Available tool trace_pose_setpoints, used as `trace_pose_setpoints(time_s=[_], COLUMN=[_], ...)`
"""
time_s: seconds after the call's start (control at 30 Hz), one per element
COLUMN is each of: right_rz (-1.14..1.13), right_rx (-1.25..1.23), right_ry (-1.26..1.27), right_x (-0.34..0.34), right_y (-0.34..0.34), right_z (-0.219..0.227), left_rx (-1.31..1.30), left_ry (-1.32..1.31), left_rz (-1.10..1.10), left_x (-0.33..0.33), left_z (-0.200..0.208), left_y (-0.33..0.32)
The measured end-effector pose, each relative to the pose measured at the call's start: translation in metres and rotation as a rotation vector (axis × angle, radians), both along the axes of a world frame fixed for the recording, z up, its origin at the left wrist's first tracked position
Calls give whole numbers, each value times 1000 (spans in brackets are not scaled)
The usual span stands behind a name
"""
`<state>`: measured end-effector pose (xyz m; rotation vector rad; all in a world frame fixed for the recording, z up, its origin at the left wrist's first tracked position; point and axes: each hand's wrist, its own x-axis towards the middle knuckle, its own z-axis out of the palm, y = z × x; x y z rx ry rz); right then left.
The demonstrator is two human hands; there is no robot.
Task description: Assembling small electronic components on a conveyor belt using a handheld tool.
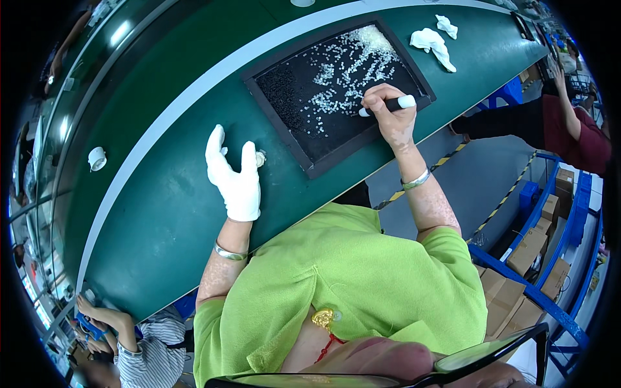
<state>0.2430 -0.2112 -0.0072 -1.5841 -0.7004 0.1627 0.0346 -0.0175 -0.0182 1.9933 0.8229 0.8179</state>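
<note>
While the right hand point(393, 123) has its fingers wrapped pencil-style around a black-and-white pen tool point(393, 104), probably for fine control, over the black tray point(336, 154) of clear bits point(323, 74), the gloved left hand point(236, 184) hangs out left of it, fingers spread.

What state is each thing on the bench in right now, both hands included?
Left hand: white-gloved, open, thumb and fingers spread.
Right hand: ungloved, closed around the white-ended black tool.
White-ended black tool: gripped, tilted, above the tray's contents.
Black tray: lying flat, partly covered with pellets.
Black pellets: massed at the tray's left.
Pale pellets: heaped at the far right corner, scattered toward the middle.
White cloth-like pieces: crumpled.
</note>
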Motion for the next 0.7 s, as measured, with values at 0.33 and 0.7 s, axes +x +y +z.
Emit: trace_pose_setpoints(time_s=[0.33, 0.7], right_rz=[-77, -66], right_rx=[248, 447], right_ry=[297, 389], right_x=[12, 19], right_y=[-10, -6], right_z=[-4, -3], left_rx=[-4, -24], left_ry=[-18, -60], left_rz=[13, -15], left_x=[1, -6], left_z=[-1, -1], left_y=[-1, 3])
